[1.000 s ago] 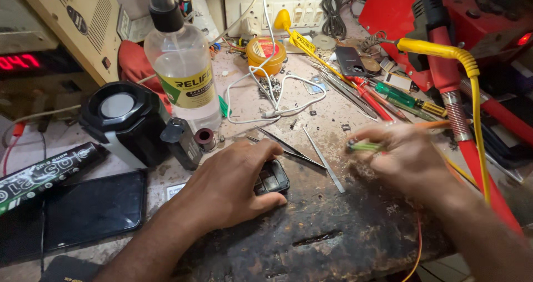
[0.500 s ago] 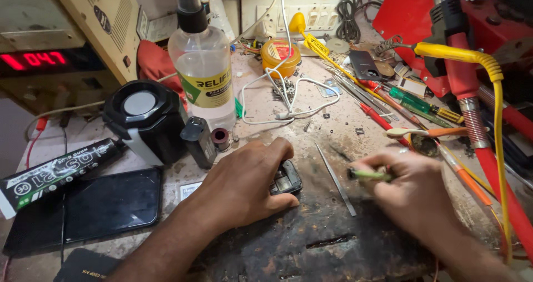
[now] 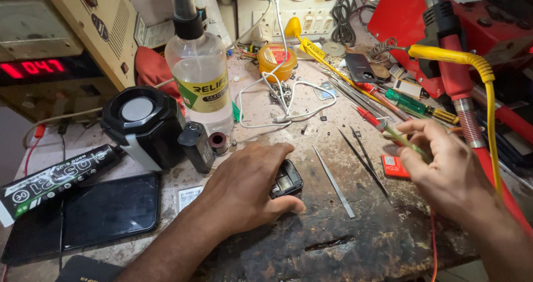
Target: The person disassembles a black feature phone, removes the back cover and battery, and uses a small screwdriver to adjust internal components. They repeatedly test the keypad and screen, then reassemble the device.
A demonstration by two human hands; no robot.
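Left hand (image 3: 244,185) grip closed on small device (image 3: 286,178), right hand (image 3: 444,168) pinching green tool (image 3: 404,139), tweezers (image 3: 333,180) between.

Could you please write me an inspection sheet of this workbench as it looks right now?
Surface: worn, stained bench top.
Job's things: small dark device, opened, under the left hand; green-handled tool in the right hand.
Clutter: tweezers, spray bottle, orange tin, black phone, glue tube, screwdrivers.
Grippers: left hand pins the device; right hand is closed on the tool.
Cables: white cable looped mid-bench; yellow cord at right.
Surroundings: meter with red digits, red station.
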